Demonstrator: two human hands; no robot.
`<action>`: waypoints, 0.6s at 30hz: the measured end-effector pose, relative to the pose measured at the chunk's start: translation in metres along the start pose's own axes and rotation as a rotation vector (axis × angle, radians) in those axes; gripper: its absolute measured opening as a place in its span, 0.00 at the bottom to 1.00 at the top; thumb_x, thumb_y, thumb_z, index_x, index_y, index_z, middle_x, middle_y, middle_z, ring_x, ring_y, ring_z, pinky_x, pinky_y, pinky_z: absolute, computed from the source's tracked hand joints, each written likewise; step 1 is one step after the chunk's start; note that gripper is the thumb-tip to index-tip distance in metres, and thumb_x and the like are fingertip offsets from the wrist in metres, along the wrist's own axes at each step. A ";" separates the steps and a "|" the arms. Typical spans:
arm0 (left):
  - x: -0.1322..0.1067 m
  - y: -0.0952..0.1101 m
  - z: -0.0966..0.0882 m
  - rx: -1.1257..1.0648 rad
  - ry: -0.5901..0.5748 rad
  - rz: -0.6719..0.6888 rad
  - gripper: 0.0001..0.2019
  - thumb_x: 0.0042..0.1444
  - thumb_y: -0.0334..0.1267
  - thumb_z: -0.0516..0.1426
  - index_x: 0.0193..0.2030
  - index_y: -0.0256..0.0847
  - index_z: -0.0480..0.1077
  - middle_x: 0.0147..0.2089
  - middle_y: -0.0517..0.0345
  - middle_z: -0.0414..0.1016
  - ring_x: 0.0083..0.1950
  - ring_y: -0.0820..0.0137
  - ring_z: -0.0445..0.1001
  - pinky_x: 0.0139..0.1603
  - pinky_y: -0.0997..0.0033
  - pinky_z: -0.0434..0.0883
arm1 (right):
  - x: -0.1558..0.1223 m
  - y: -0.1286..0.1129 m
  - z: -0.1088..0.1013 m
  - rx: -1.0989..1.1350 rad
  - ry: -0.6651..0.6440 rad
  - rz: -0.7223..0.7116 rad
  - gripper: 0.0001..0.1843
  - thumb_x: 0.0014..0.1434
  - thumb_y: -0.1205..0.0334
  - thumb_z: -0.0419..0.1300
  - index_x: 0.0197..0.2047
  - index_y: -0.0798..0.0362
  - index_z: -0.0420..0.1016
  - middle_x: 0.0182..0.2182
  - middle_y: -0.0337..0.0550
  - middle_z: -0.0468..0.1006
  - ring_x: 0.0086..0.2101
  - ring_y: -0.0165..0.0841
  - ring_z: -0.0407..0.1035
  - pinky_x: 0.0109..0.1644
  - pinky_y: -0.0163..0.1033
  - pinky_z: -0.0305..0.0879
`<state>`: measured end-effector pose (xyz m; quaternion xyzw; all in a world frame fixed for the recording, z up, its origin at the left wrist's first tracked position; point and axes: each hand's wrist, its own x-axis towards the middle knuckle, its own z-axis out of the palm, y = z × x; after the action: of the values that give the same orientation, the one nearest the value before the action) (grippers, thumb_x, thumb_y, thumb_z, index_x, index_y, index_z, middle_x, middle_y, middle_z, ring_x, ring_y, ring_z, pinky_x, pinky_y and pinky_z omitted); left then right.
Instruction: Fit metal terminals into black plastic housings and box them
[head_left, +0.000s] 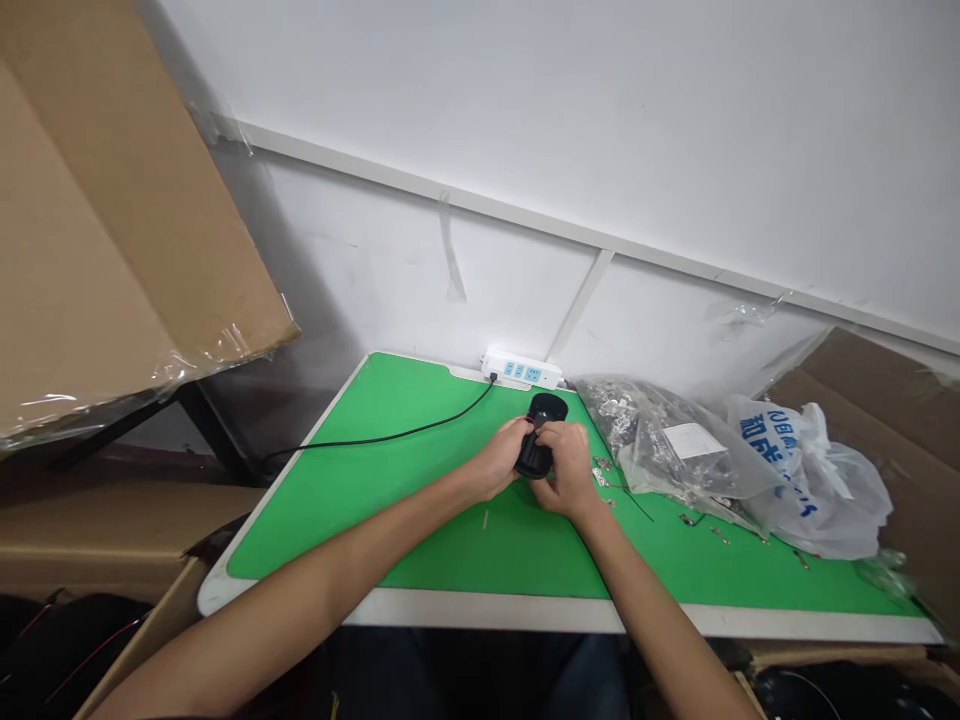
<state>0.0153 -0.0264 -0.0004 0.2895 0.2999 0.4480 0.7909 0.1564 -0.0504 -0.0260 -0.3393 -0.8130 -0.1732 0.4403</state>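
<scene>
Both of my hands are wrapped round a black cylindrical object (546, 408) with a wide round rim, held over the green table mat (450, 550). On its left side, my left hand (501, 460) grips it with the fingers closed. My right hand (564, 465) closes on its right side, the fingers bent across the front. What kind of object it is I cannot make out, and the hands hide part of its body. Small metal pieces (602, 464) lie on the mat just right of my right hand.
A white power strip (523, 368) stands against the wall with a black cable (390, 437) running left. To the right are a clear bag of metal parts (675, 440) and a white plastic bag (832, 490). Cardboard boxes (112, 220) flank the table.
</scene>
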 end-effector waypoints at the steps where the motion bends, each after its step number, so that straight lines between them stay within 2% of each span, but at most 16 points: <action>1: 0.000 0.000 0.000 -0.007 -0.003 -0.006 0.02 0.53 0.31 0.58 0.35 0.39 0.69 0.29 0.63 0.69 0.31 0.73 0.67 0.33 0.75 0.66 | 0.000 0.000 0.000 0.001 -0.002 -0.003 0.15 0.57 0.61 0.56 0.49 0.49 0.65 0.42 0.50 0.77 0.42 0.45 0.71 0.45 0.51 0.61; 10: 0.002 -0.007 -0.004 -0.050 -0.065 -0.014 0.04 0.53 0.33 0.62 0.34 0.38 0.71 0.30 0.62 0.71 0.33 0.72 0.70 0.36 0.74 0.68 | -0.004 -0.001 0.004 -0.016 0.000 0.016 0.13 0.58 0.58 0.55 0.47 0.48 0.65 0.40 0.49 0.76 0.40 0.45 0.71 0.43 0.52 0.61; 18: -0.001 -0.005 -0.001 -0.101 -0.041 -0.005 0.04 0.53 0.32 0.61 0.34 0.39 0.70 0.29 0.63 0.71 0.31 0.74 0.69 0.33 0.76 0.67 | -0.004 0.002 0.002 0.009 -0.009 0.019 0.15 0.57 0.58 0.56 0.48 0.48 0.64 0.42 0.49 0.76 0.42 0.46 0.71 0.45 0.52 0.62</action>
<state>0.0170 -0.0294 -0.0040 0.2575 0.2614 0.4548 0.8115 0.1575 -0.0494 -0.0307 -0.3457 -0.8124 -0.1640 0.4399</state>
